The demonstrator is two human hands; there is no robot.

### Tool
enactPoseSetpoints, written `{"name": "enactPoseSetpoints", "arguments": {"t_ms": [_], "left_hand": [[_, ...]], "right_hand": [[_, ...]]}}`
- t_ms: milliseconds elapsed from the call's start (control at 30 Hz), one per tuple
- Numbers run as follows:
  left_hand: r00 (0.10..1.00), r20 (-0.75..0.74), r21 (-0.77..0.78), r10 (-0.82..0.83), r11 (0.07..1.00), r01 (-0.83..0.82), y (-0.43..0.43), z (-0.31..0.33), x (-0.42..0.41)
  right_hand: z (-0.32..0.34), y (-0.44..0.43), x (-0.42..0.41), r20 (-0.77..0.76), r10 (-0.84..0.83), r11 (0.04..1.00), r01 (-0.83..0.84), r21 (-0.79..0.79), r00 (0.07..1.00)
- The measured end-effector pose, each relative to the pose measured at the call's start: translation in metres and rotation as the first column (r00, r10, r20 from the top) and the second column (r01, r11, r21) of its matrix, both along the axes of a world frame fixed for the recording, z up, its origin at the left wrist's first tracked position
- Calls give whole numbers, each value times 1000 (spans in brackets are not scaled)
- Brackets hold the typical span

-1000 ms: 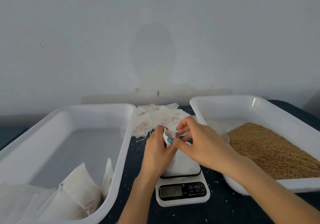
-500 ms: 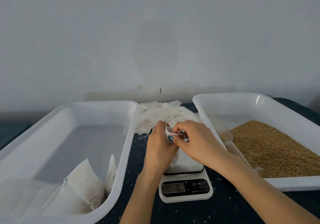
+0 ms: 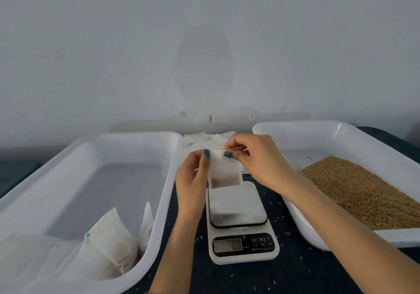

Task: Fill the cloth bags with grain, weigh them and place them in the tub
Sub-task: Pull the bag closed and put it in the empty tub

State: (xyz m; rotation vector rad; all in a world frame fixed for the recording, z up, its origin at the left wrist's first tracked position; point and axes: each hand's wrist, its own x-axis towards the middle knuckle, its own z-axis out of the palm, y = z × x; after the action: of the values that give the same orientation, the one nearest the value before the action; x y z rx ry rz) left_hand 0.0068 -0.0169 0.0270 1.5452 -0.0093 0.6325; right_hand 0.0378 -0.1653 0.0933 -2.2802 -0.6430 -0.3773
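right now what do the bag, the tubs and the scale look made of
Bag: thin matte white cloth, perhaps non-woven; it hangs limp and creases softly. Left tub and right tub: glossy white plastic, with shiny highlights on the rims. Scale: smooth white plastic body; pale platform, material unclear.

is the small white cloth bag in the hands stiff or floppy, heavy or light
Probably floppy: the small white cloth bag hangs from the left hand and right hand pinching its top edge. Likely very light: no grain bulge shows.
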Motion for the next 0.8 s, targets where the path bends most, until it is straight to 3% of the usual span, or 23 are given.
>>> {"name": "enactPoseSetpoints", "arguments": {"t_ms": [267, 400, 500, 600, 800], "left_hand": [[996, -61, 70, -69, 995, 74, 3, -2, 5], [999, -33, 84, -37, 996, 40, 2, -3, 5], [999, -21, 86, -35, 996, 37, 2, -2, 6], [999, -11, 90, -47, 995, 48, 1, -3, 6], [995, -29, 125, -98, 987, 101, -1, -7, 7]], "right_hand": [[-11, -7, 0, 0, -31, 996, 30, 88, 1000], [-21, -7, -7, -29, -69, 965, 74, 250, 997], [-40, -3, -13, -80, -137, 979, 147, 141, 987], [-60, 0, -15, -20, -180, 977, 181, 110, 983], [-87, -2, -13, 47, -187, 937, 164, 309, 981]]}}
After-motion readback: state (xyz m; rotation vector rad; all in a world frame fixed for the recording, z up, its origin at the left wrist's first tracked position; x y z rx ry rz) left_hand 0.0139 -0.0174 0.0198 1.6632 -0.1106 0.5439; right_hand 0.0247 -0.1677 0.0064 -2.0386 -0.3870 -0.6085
